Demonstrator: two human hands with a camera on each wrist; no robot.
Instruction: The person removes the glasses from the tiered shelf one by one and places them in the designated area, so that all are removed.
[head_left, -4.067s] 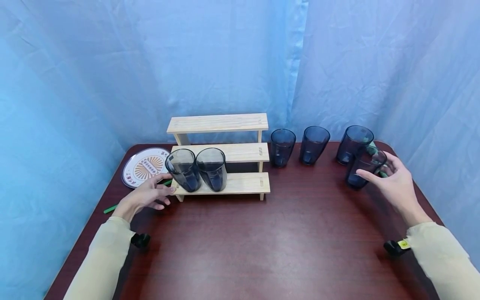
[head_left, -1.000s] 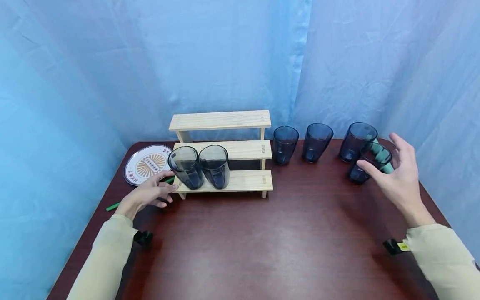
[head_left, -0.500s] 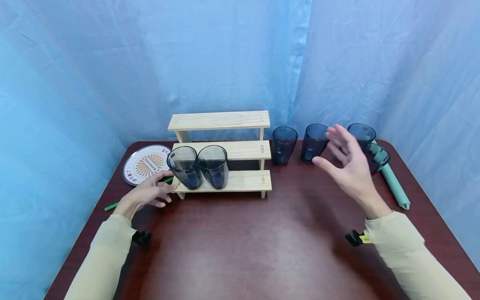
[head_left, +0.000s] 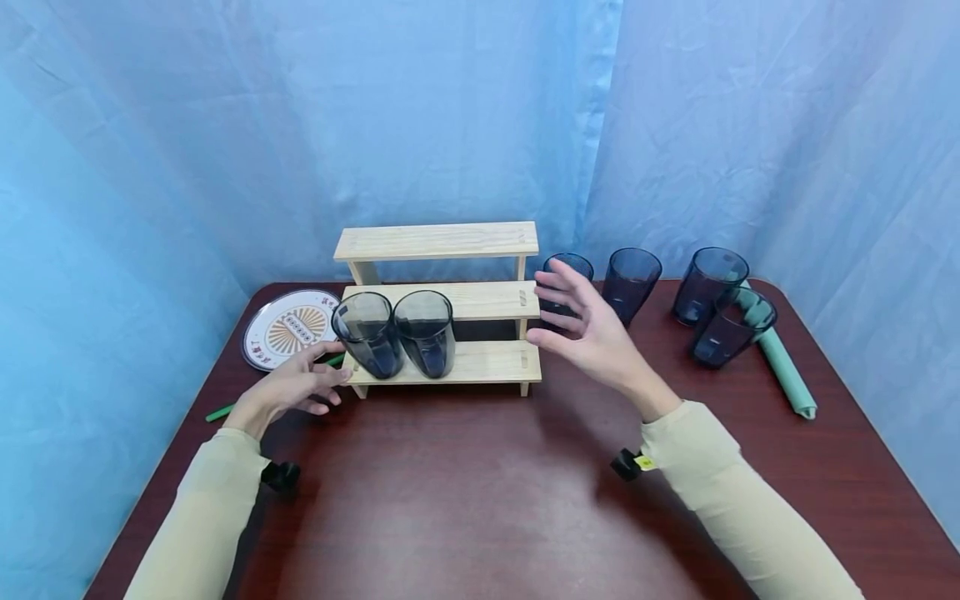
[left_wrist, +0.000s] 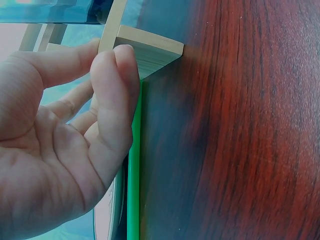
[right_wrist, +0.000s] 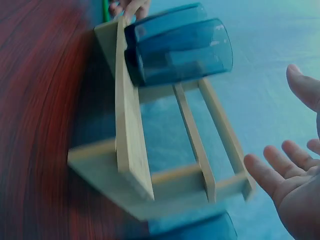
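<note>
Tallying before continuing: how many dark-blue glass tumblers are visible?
6: two tumblers on the lowest tier of the pale wooden rack, one partly behind the right hand, one right of it, two farther right.

the dark red-brown worktop (head_left: 450, 492) carries a three-tiered wooden stand (head_left: 480, 300) with two smoky glasses (head_left: 426, 340) on its lowest step (head_left: 489, 362), a patterned plate (head_left: 294, 332) and green stick (head_left: 221, 412) at left, four more glasses (head_left: 632, 279) and a green roll (head_left: 786, 372) at right.

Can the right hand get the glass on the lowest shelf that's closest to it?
Probably yes. The right hand is open with nothing in it, and nothing seems to stand between it and that tinted glass on the lowest shelf. It'd just have to move left.
</note>
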